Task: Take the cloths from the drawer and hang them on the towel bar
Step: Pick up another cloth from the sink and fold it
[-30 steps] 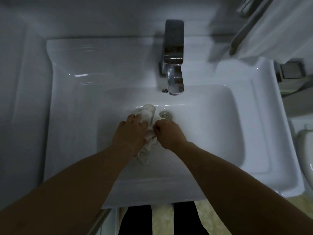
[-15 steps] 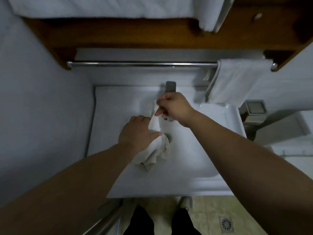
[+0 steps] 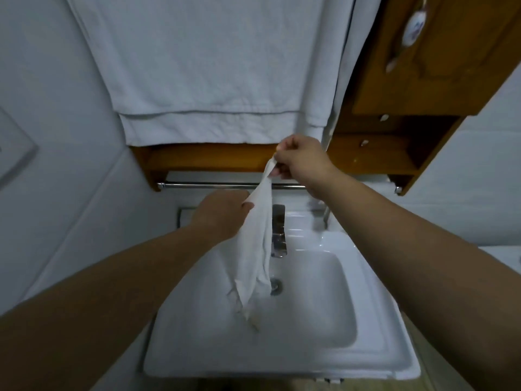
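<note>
White walls close in on a glossy white sink [image 3: 380, 348] that fills the lower centre of the frame, with a squared chrome faucet [image 3: 279, 232] at its back edge. Two bare forearms reach in from the bottom corners. The right hand [image 3: 301, 160], in the upper centre, is the higher one. Its knuckles are up and its fingers are curled, pinching one corner of a thin white cloth [image 3: 253, 249]. Just below and to the left, the left hand [image 3: 222, 214] grips the cloth's upper edge, its back turned to the camera.

The fabric runs taut between the two hands, then hangs limp in soft folds in front of the faucet. Its frayed lower edge trails loose threads over the basin beside the drain [image 3: 276, 286]. Behind the hands, a slim polished towel bar [image 3: 203, 185] runs level under a warm brown wooden shelf [image 3: 211, 159]. A thick white towel [image 3: 203, 66] with a stitched hem drapes across the top of the frame.
</note>
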Demonstrator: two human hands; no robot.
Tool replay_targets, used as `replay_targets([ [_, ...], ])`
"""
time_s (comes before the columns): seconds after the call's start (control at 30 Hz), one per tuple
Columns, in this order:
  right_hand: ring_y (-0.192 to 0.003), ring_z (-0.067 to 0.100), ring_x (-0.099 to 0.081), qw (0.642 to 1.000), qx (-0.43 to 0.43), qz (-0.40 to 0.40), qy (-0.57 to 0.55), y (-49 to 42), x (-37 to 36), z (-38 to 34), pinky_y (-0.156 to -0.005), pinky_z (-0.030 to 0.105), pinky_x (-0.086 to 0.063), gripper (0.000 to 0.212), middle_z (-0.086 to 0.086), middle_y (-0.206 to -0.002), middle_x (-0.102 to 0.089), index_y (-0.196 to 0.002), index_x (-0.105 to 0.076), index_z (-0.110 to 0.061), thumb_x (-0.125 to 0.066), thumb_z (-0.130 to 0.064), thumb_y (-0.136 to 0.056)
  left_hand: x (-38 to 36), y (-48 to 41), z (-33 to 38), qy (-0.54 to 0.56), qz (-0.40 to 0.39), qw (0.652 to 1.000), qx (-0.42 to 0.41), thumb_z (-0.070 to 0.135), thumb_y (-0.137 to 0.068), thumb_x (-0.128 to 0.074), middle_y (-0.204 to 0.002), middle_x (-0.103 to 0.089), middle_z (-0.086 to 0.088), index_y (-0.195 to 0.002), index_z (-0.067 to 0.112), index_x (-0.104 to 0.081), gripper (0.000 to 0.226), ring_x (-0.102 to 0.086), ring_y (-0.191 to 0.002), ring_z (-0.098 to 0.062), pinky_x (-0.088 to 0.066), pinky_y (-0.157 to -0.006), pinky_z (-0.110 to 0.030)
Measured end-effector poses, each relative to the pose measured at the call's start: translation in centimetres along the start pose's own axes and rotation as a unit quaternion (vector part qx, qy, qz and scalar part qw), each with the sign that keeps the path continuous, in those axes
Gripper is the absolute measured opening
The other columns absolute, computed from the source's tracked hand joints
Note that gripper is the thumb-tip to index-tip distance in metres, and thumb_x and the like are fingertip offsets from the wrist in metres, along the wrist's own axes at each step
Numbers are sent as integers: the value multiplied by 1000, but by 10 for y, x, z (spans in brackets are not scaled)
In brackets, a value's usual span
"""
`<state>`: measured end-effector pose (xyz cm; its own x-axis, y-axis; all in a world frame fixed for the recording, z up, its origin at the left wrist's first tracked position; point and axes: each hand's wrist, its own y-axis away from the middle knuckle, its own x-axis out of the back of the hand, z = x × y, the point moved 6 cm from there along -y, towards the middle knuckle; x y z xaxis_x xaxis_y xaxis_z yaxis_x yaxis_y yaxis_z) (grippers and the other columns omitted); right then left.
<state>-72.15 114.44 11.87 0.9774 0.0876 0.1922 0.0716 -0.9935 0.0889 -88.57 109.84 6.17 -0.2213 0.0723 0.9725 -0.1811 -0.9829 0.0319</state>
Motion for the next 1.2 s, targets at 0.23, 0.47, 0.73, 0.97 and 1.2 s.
replay_targets([
  [0.23, -60, 18, -65, 997, -14, 58, -53, 13, 22, -58, -60, 25, -59, 15, 15, -72, -67, -101, -72, 0, -59, -7, -95, 63, -2, 17, 2, 42, 999, -3, 38, -99, -52, -79, -58, 4, -100, 16, -70, 29, -54, -75, -15, -38, -66, -27],
  [0.47, -83, 25, -75, 997, -7, -7, -80, 25, 20, -109, -80, 33, -62, 21, 21, -86, -73, -106, -70, 0, -57, 9, -91, 144, -9, -3, 110, 115, 986, 53, 46, -83, -73, -125, -63, 0, -126, 24, -65, 49, -60, -110, -18, -45, -89, -27],
  [0.73, -68, 21, -72, 995, 90, -23, 32, 25, 13, -150, -71, 32, -63, 9, 16, -80, -74, -94, -74, -1, -70, 2, -87, 178, -7, 41, 166, 129, 977, -19, 61, -76, -74, -123, -59, 11, -135, 27, -54, 71, -56, -114, -13, -46, -92, -30],
  [0.97, -67, 20, -66, 988, 125, 19, 83, 25, 21, -178, -70, 34, -61, 20, 16, -80, -70, -94, -74, 4, -74, -14, -87, 189, -15, 61, 265, 73, 961, -37, 47, -82, -75, -87, -61, 12, -88, 29, -63, 23, -57, -81, -5, -40, -64, -20],
  [1.2, -68, 15, -62, 974, 160, -5, 160, 29, 30, -186, -65, 27, -55, 13, 1, -75, -66, -76, -67, -12, -72, -2, -82, 187, -17, 60, 424, 50, 903, -34, 28, -82, -79, -99, -74, 6, -99, 23, -75, 18, -66, -98, -11, -52, -86, -28],
])
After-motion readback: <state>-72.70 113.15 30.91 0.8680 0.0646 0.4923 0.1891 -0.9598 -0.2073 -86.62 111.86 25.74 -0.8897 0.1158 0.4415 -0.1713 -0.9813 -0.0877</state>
